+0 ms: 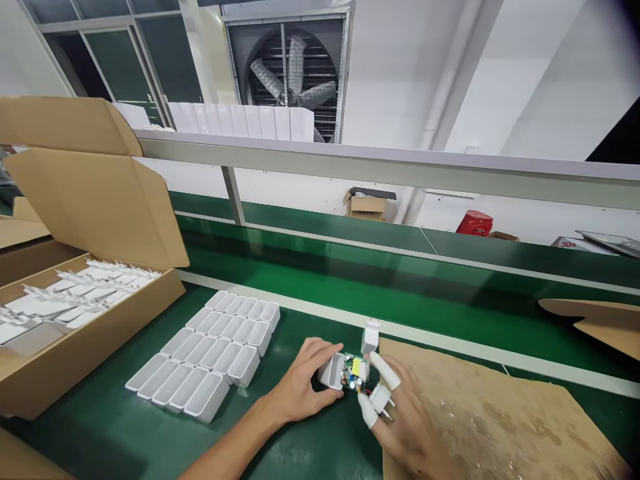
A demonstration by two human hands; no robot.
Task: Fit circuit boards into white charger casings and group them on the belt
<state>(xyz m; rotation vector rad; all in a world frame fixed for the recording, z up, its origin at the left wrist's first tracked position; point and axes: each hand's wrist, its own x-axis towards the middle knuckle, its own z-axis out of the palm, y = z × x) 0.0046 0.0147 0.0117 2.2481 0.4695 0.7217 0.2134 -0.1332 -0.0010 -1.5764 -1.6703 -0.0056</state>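
My left hand (pixel 305 380) grips a white plastic charger shell (pixel 331 371) just above the green mat. A small circuit board (pixel 354 373) with a yellow part sticks out of the shell's open end. My right hand (pixel 400 413), with white finger cots on two fingertips, holds a white plug piece (pixel 380 399) and touches the board. Another white plug part (pixel 371 335) stands upright just behind the hands.
Rows of empty white shells (pixel 210 360) lie on the mat to the left. An open cardboard box (pixel 90 320) of white parts stands at far left. A brown cardboard sheet (pixel 480 413) lies on the right. A green conveyor belt (pixel 400 267) runs behind.
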